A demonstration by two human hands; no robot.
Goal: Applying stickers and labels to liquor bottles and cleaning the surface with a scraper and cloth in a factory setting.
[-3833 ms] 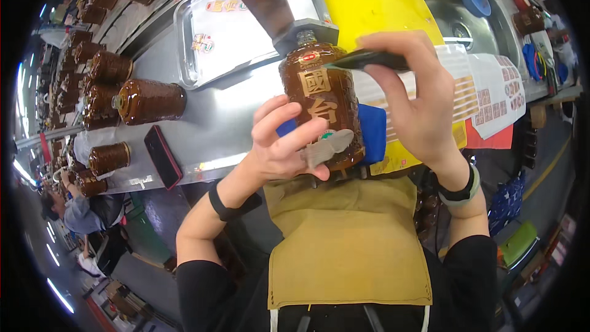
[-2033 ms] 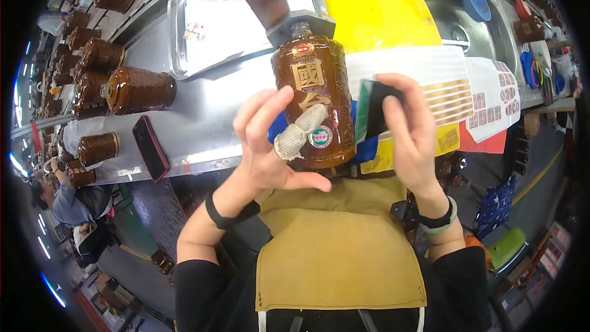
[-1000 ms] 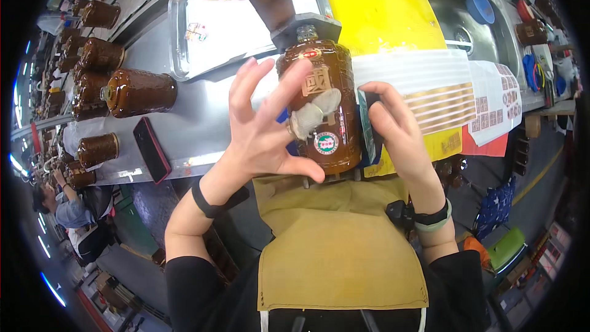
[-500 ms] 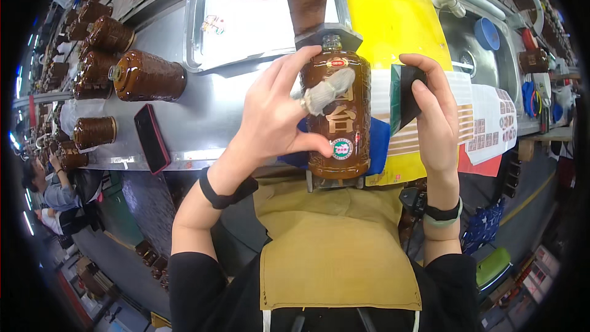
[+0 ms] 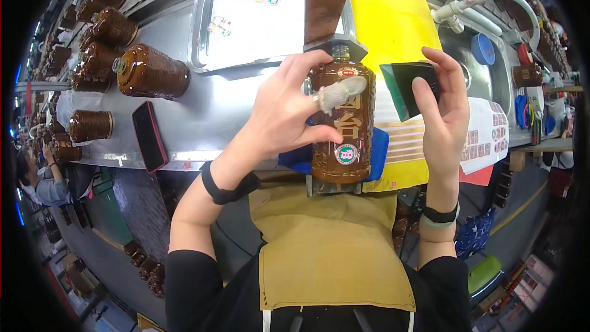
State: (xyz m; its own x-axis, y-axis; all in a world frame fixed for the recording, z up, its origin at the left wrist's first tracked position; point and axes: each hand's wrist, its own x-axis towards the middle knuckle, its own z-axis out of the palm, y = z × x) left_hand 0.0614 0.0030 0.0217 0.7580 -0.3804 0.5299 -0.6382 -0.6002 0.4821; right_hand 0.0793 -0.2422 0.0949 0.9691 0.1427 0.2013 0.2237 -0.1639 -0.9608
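Observation:
A brown glazed bottle (image 5: 364,110) with gold characters and a round green-and-white emblem lies in front of me, its neck pointing away, on a small stand (image 5: 335,187) with blue cloth (image 5: 378,150) under it. My left hand (image 5: 283,107) is spread over the bottle's left side. One of its fingers wears a grey cloth cover (image 5: 341,93) and lies across the gold characters; the thumb reaches the bottle just above the emblem. Right of the bottle, my right hand (image 5: 447,95) pinches a flat black-and-green piece (image 5: 402,89), held apart from the bottle; its exact kind I cannot make out.
Several brown bottles (image 5: 153,74) and a phone (image 5: 149,135) occupy the bench at left. Behind are a metal tray (image 5: 198,37) with labels on white paper, a brown post (image 5: 329,0) and a yellow sheet (image 5: 393,12). A sink with a blue bowl (image 5: 483,49) is at right.
The black-and-green piece has turned in my right hand and shows more of its flat face. My left hand stays on the bottle. The whole view has shifted slightly.

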